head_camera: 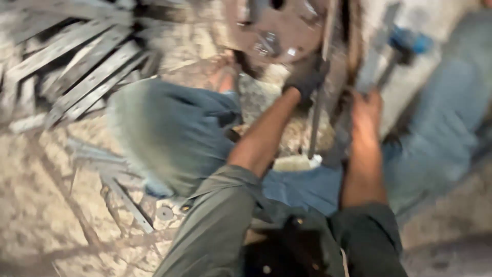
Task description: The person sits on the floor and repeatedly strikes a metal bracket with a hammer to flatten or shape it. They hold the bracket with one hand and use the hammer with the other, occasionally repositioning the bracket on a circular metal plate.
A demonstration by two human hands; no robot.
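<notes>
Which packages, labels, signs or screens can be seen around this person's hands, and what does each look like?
None show: the blurred view has no package, label, sign or screen.
Left hand: in a dark glove, on a thin metal rod.
Right hand: bare, on a grey bar.
Flat grey metal strips: piled at upper left on the stony ground.
Rusty round plate: top centre.

No packages, labels, signs or screens were seen in the blurred head view; only metal parts and floor were shown.
</notes>
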